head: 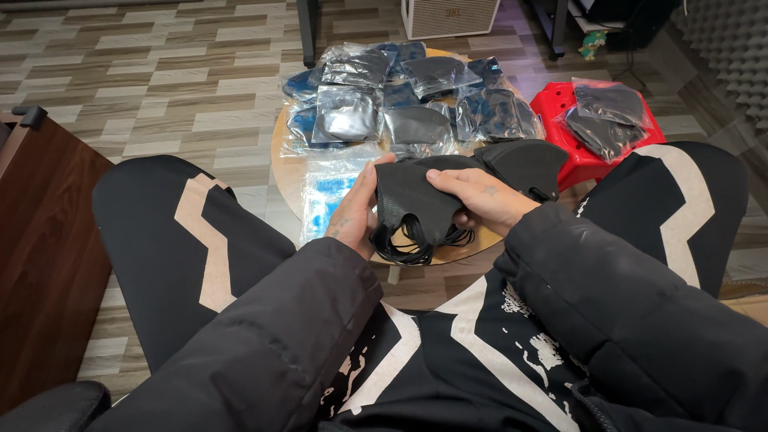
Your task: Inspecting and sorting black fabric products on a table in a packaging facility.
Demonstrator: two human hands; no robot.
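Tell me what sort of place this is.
Probably a home room used for packing: wood-pattern floor, foam wall panels, a speaker, and a small round table of bagged masks.

Black puffy jkt sleeves, black trousers w/ beige zigzag stripes, white print.

Matt cloth masks — glossy plastic bags.

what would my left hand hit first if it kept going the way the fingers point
Probably the sealed mask bags on the round table; the left hand, holding black masks, points up-table, though depth is unclear.
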